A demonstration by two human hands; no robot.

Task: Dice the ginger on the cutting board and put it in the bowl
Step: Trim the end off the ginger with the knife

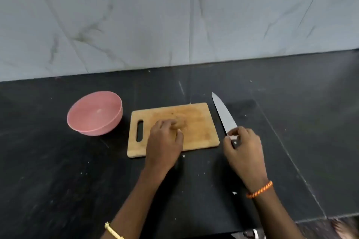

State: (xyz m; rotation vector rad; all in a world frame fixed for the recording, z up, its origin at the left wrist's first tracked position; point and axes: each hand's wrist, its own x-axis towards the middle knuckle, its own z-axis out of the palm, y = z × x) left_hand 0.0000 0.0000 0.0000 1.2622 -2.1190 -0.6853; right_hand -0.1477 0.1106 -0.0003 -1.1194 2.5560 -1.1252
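Left hand [165,137] curls over the knobbly tan ginger [181,122] mid rectangular wooden cutting board [200,132]. Right hand [242,145] grips the long steel-bladed knife [223,114] at its handle. Ginger likely light, firm, fibrous, prone to rolling; pin it from above. Pink round plastic bowl [95,112] sits left of the board.

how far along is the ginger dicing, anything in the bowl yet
Barely started. Done: nothing; the pink round bowl looks empty. In hand: the left hand holds the tan ginger piece, apparently whole, on the wooden rectangular cutting board; the right hand grips the handle of the steel-bladed kitchen knife, which lies on the black counter beside the board. Left: all the dicing and moving it into the bowl.
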